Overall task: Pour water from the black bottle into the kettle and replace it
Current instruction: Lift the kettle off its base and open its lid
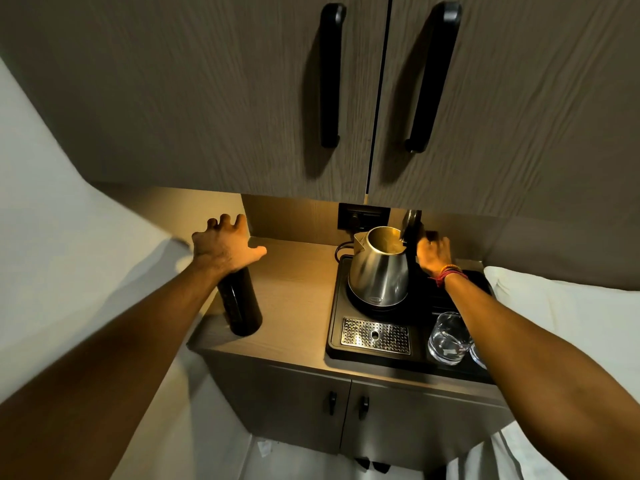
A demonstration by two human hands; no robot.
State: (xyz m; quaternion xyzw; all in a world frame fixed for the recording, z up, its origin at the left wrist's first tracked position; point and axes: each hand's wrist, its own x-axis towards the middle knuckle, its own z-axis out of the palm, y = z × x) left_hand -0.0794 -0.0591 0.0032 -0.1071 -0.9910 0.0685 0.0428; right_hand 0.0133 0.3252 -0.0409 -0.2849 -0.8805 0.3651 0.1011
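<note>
Left hand (221,245) spread, directly above the upright black bottle (240,301). Kettle (379,268), lid raised, stands rightward beside right hand (433,252) gripping its handle.

You get dim, warm light from under the cupboards (311,98), pooling on the table's (294,289) back edge; edges bend, cupboard grain smears.

Wood-grain wall cabinets (242,98) with black handles (330,74), warmly lit counter (294,289), white walls (52,202)

Black bottle (240,303); silver kettle (379,276); black tray (335,327); perforated chrome grille (375,336).
</note>
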